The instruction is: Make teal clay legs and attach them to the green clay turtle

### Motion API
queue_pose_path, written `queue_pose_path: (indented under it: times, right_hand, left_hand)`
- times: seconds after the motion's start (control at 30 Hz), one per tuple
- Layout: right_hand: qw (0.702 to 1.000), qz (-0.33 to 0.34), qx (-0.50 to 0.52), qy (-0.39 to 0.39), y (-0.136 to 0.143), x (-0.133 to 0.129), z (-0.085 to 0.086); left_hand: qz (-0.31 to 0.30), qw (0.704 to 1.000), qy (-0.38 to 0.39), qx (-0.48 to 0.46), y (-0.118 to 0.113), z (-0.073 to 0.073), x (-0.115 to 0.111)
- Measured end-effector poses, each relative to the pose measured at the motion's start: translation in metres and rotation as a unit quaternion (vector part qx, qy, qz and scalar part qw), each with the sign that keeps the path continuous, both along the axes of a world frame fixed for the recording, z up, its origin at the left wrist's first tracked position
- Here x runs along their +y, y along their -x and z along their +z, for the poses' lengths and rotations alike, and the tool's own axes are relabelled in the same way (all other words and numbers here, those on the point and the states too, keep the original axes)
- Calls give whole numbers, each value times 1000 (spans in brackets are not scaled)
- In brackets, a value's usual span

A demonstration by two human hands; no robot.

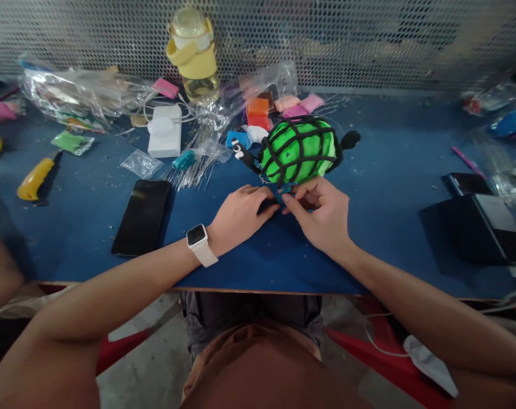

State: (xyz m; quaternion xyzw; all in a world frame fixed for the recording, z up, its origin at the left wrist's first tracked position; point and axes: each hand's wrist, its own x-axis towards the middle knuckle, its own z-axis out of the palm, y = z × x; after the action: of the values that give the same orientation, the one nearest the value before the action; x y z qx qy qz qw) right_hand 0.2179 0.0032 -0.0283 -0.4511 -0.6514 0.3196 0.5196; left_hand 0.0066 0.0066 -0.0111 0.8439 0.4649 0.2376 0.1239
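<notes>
A turtle model with a bright green shell, criss-crossed by black strips, stands just beyond my hands. Its black head with white eyes points left and its black tail points right. Between my hands, at the model's near edge, is a small blue clay piece, partly hidden by fingers. My right hand pinches it between thumb and fingers. From the other side, my left hand, with a white watch on the wrist, has its fingers curled and closed at the same piece.
A phone, a yellow cutter and a white box lie left. Thin wires, coloured clay packs and a yellow-capped bottle stand behind. At right is a dark boxy device. Another person's arm shows at left.
</notes>
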Motion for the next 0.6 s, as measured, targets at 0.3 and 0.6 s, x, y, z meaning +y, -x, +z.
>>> queue_pose_path:
  times: [0.3, 0.6]
  right_hand:
    - [1000, -26, -10, -2, 1, 4, 1]
    - [1000, -30, -8, 4, 1, 3, 4]
  left_hand:
    - [-36, 982, -172, 68, 10, 11, -15]
    - [-85, 967, -166, 173, 2, 14, -29]
